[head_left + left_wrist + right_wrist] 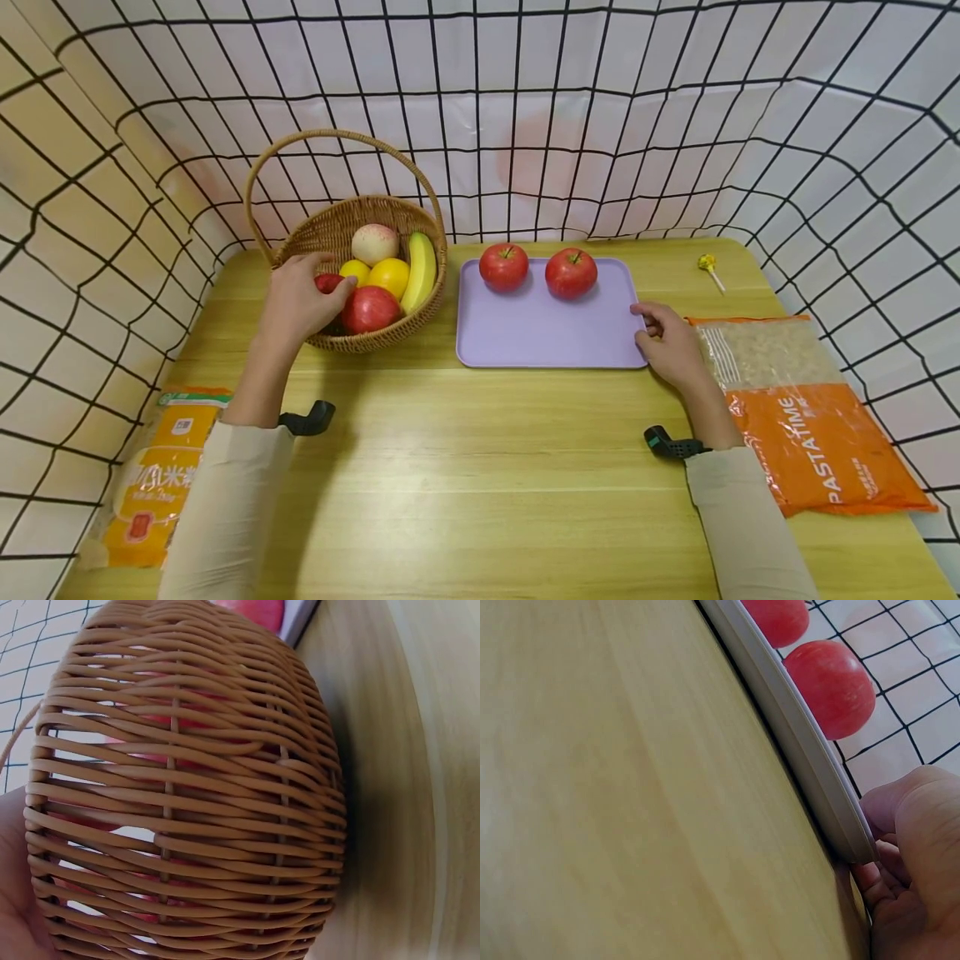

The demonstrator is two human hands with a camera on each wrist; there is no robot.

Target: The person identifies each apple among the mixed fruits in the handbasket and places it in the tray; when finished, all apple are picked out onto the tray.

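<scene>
My left hand (303,292) reaches over the near left rim of a wicker basket (390,336), its fingers and thumb around a dark red apple (328,283). Beside that apple lie another red apple (371,309), two lemons (390,276), a peach (375,244) and a banana (421,271). In the left wrist view the basket's woven side hides most of the fruit. My right hand (671,343) pinches the right edge of a purple tray (547,337), thumb over the rim in the right wrist view (922,840). Two red apples (572,273) sit along the tray's far side.
A lollipop (711,271) lies at the back right. An orange pasta bag (817,442) lies under and beyond my right forearm, and a yellow-orange packet (157,483) lies left of my left forearm. A black wire grid (517,100) over white sheeting surrounds the wooden table (480,492).
</scene>
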